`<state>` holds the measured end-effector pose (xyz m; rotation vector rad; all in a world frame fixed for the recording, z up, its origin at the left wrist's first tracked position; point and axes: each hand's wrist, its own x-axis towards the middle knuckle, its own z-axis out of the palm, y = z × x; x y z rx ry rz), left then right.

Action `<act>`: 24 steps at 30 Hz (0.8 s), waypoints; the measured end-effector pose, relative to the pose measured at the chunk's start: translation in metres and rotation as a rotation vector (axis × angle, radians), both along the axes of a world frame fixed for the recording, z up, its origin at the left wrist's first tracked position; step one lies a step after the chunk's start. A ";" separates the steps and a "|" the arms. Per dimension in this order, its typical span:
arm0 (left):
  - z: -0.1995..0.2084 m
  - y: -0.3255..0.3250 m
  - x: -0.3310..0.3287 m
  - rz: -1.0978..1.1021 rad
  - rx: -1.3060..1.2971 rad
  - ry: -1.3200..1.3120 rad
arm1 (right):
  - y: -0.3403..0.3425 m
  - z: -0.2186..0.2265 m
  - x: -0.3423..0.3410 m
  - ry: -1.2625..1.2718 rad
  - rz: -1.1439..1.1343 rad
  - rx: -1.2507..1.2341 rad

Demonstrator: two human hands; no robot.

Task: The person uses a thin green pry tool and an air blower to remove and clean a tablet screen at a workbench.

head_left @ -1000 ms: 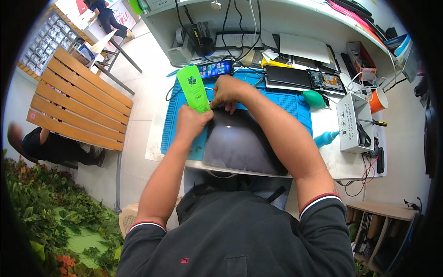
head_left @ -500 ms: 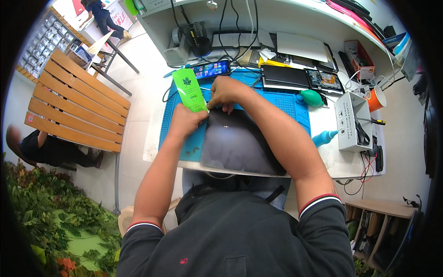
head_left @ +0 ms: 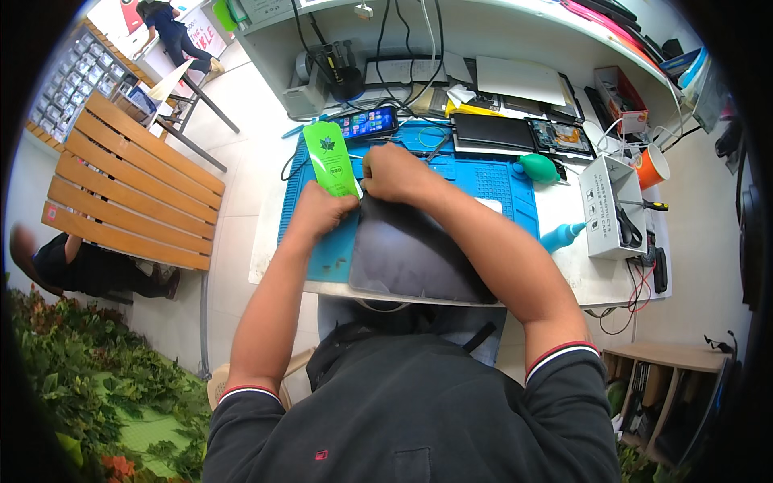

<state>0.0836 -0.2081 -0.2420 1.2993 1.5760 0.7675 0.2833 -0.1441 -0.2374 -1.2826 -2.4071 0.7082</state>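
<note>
Yeah, that long, flat bright-green packet [head_left: 329, 161] with the dark leaf print was over the blue rectangular mat [head_left: 326, 262], long axis running away from the body, far end leaning left, near end pinched by the left hand [head_left: 316, 213], while the right hand [head_left: 398, 173] had curled fingers, holding honestly couldn't tell what.

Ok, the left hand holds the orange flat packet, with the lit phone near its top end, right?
Not quite: the head view shows the flat packet is green, not orange. The left hand holds it, and the lit phone is near its top end.
</note>
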 end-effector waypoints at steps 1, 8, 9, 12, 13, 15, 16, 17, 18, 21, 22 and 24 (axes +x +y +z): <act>0.000 0.001 -0.002 -0.013 -0.008 -0.010 | -0.012 -0.006 -0.001 -0.019 -0.006 0.116; 0.009 -0.002 -0.006 -0.008 -0.062 0.026 | -0.108 0.019 0.022 -0.148 0.082 0.206; 0.007 -0.003 -0.006 -0.001 -0.058 0.016 | -0.118 0.020 0.022 -0.198 0.097 0.167; 0.005 -0.002 -0.003 -0.017 -0.030 -0.006 | -0.135 0.003 0.020 -0.285 0.065 0.262; 0.004 -0.002 -0.003 -0.027 -0.012 -0.003 | -0.135 0.004 0.019 -0.288 0.065 0.238; 0.004 -0.002 -0.004 -0.039 0.006 -0.005 | -0.135 0.005 0.017 -0.294 0.066 0.189; 0.003 -0.002 -0.005 -0.041 0.007 -0.011 | -0.134 0.005 0.016 -0.292 0.063 0.189; 0.003 -0.002 -0.005 -0.043 0.007 -0.017 | -0.134 0.005 0.016 -0.289 0.060 0.190; 0.003 -0.003 -0.005 -0.044 0.007 -0.016 | -0.134 0.004 0.015 -0.286 0.057 0.190; 0.006 -0.005 -0.005 -0.058 0.013 -0.018 | -0.132 0.006 0.015 -0.289 0.065 0.159; 0.007 -0.006 -0.005 -0.066 0.018 -0.023 | -0.132 0.007 0.015 -0.289 0.064 0.153; 0.007 -0.007 -0.005 -0.078 0.021 -0.029 | -0.133 0.009 0.014 -0.289 0.062 0.141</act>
